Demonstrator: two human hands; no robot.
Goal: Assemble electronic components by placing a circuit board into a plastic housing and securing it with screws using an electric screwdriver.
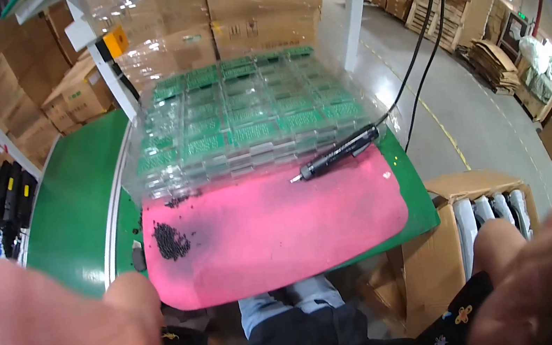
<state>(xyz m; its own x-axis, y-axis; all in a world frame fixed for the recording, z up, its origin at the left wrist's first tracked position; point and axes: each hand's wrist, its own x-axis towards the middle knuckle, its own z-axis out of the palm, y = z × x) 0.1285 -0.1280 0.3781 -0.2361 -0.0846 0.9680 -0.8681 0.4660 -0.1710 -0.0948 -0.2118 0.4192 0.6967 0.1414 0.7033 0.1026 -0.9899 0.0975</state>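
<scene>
Both hands are raised close to the view, well above the workbench. My left hand (66,336) fills the lower left, its thumb apart from the rest and nothing in it; its fingertips run into the dark rim. At the lower right, my right hand (538,277) is blurred, thumb and finger apart, with no held thing visible. Between them lies a pink mat (298,233) with a pile of small black screws (171,241) at its left. A black electric screwdriver (340,152) rests at the mat's far right edge, its tip pointing left.
Stacked clear plastic trays (251,149) with green circuit boards stand behind the mat. An open carton (437,263) with wrapped grey pieces sits right of the bench. Wrapped cardboard boxes (266,4) rise behind. Black cables (429,31) hang at the right.
</scene>
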